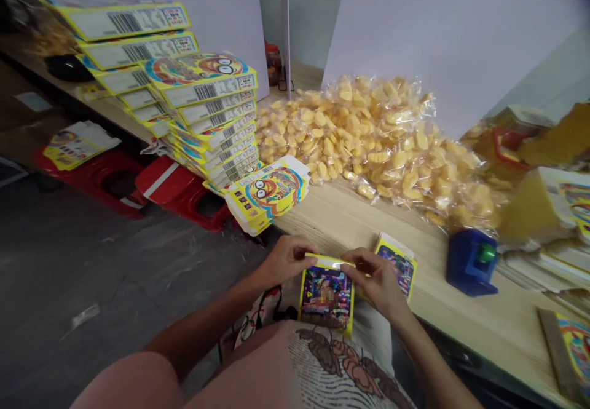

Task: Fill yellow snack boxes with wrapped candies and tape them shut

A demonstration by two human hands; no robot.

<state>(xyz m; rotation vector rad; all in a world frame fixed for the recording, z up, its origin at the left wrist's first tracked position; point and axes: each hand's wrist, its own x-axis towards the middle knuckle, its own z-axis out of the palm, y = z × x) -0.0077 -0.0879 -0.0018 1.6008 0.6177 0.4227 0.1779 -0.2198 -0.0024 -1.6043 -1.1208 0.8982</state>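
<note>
Over my lap, at the table's edge, a yellow-edged card box [325, 304] with a dark, shiny printed face stands roughly upright. My left hand [289, 262] pinches the left end of its top flap edge. At the right end of that edge, my right hand [375, 277] grips with thumb and fingers. The lower part of the box runs down against my clothes. Just beyond my right hand lies a similar dark-printed box [400, 264] on the table, partly hidden by that hand. Farther left, a yellow cartoon box [271, 190] sits flat near the table edge.
Tall stacks of yellow boxes [207, 92] rise at the left. A heap of clear-wrapped yellow pieces [364, 129] covers the table's back. A blue tape dispenser [465, 267] stands at right, beside flat cartons [544, 212]. Red stools [161, 178] are on the floor.
</note>
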